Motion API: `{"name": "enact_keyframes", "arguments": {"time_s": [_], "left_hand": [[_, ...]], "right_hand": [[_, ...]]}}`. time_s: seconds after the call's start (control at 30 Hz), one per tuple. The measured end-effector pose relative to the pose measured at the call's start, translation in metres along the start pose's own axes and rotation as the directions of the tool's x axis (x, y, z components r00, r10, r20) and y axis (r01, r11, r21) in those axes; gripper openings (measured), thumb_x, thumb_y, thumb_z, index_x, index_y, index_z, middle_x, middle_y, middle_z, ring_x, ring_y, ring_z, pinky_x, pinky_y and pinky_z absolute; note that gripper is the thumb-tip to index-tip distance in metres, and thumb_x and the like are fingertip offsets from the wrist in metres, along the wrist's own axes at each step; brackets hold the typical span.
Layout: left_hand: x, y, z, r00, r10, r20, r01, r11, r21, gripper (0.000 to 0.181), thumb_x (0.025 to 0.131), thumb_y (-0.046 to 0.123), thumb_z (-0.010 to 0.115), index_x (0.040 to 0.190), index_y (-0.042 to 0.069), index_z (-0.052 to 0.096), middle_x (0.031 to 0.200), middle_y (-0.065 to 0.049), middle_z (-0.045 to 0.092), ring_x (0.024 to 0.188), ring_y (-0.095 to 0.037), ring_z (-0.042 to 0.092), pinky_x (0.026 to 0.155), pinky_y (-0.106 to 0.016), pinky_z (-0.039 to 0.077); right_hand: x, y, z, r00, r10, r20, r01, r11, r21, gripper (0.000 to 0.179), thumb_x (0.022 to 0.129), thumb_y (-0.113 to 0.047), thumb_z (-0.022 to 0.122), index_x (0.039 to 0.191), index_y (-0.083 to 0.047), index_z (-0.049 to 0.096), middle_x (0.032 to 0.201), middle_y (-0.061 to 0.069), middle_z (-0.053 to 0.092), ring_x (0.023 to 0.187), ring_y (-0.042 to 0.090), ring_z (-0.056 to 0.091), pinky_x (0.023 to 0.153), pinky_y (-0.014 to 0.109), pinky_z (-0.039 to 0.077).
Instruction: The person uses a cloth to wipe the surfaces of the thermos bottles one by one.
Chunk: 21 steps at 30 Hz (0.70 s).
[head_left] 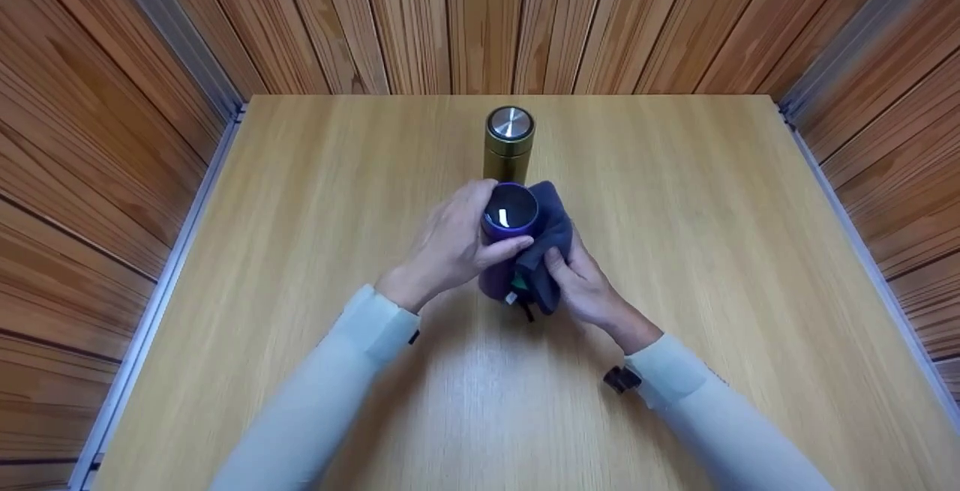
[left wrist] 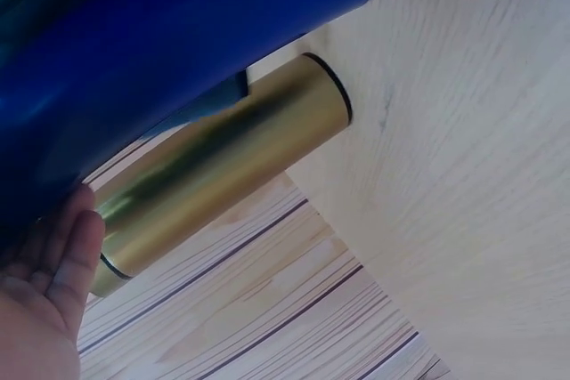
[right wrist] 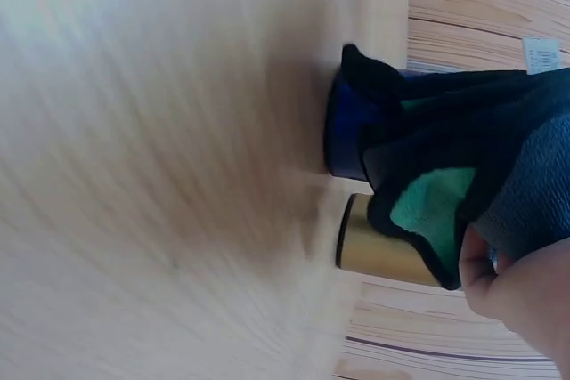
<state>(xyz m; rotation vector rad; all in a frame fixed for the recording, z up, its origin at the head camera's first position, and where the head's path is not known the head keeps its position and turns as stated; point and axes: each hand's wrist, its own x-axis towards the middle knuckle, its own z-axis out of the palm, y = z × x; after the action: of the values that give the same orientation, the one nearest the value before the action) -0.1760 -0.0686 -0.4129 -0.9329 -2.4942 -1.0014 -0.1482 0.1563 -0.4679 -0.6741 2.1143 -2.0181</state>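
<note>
A blue-purple thermos bottle (head_left: 495, 277) with a glossy black top stands on the table. My left hand (head_left: 454, 240) holds it round its upper end, the thumb lying across the front of the lid. In my right hand (head_left: 589, 285) is a dark grey cloth (head_left: 551, 232), pinched between thumb and fingers and pressed against the bottle's right side. The right wrist view shows the green inner face (right wrist: 436, 206) of the cloth, which hides much of the bottle there. Just behind stands a gold thermos bottle (head_left: 508, 154) with a silver-topped lid; neither hand grips it.
The wooden tabletop (head_left: 337, 176) has a back edge meeting a plank wall (head_left: 480, 26). Plank walls with metal edge strips also flank it left and right. A small white label (right wrist: 541, 55) hangs at the cloth's edge.
</note>
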Motion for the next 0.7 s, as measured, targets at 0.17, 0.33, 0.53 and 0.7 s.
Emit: {"name": "enact_keyframes", "arguments": {"time_s": [0.17, 0.33, 0.53, 0.7], "left_hand": [[0.001, 0.0, -0.002, 1.0, -0.012, 0.003, 0.012, 1.0, 0.009, 0.066, 0.094, 0.053, 0.07, 0.133, 0.004, 0.052, 0.114, -0.008, 0.06, 0.098, -0.017, 0.058, 0.089, -0.03, 0.053], [0.001, 0.0, -0.003, 0.998, -0.036, 0.044, 0.036, 0.999, 0.0, 0.065, 0.094, 0.049, 0.072, 0.134, 0.003, 0.052, 0.113, -0.011, 0.06, 0.097, -0.018, 0.056, 0.086, -0.031, 0.052], [0.002, 0.0, -0.002, 0.999, -0.014, 0.04, 0.014, 1.0, 0.001, 0.062, 0.094, 0.048, 0.072, 0.131, 0.003, 0.053, 0.111, -0.011, 0.062, 0.094, -0.019, 0.056, 0.083, -0.033, 0.051], [0.001, -0.001, -0.003, 0.999, -0.022, 0.036, 0.021, 0.999, 0.03, 0.065, 0.093, 0.053, 0.07, 0.131, 0.003, 0.053, 0.111, -0.01, 0.062, 0.094, -0.019, 0.055, 0.082, -0.032, 0.052]], "right_hand": [[0.011, -0.011, -0.002, 0.999, -0.041, -0.006, 0.041, 0.999, 0.005, 0.055, 0.111, -0.029, 0.035, 0.158, -0.007, 0.016, 0.161, 0.013, 0.028, 0.148, 0.026, 0.028, 0.123, 0.051, 0.014], [0.021, -0.022, -0.007, 1.0, 0.007, 0.029, -0.008, 0.998, 0.06, 0.061, 0.111, -0.036, 0.032, 0.16, -0.003, 0.019, 0.161, 0.018, 0.032, 0.148, 0.029, 0.03, 0.123, 0.049, 0.016], [0.033, -0.03, -0.017, 0.989, 0.077, 0.124, -0.097, 0.981, 0.169, 0.057, 0.113, -0.034, 0.025, 0.157, 0.002, 0.022, 0.156, 0.027, 0.033, 0.143, 0.039, 0.031, 0.119, 0.045, 0.023], [0.043, -0.034, -0.021, 0.972, 0.144, 0.187, -0.184, 0.958, 0.218, 0.062, 0.112, -0.04, 0.025, 0.156, 0.004, 0.022, 0.152, 0.031, 0.034, 0.138, 0.042, 0.034, 0.112, 0.04, 0.034]]}}
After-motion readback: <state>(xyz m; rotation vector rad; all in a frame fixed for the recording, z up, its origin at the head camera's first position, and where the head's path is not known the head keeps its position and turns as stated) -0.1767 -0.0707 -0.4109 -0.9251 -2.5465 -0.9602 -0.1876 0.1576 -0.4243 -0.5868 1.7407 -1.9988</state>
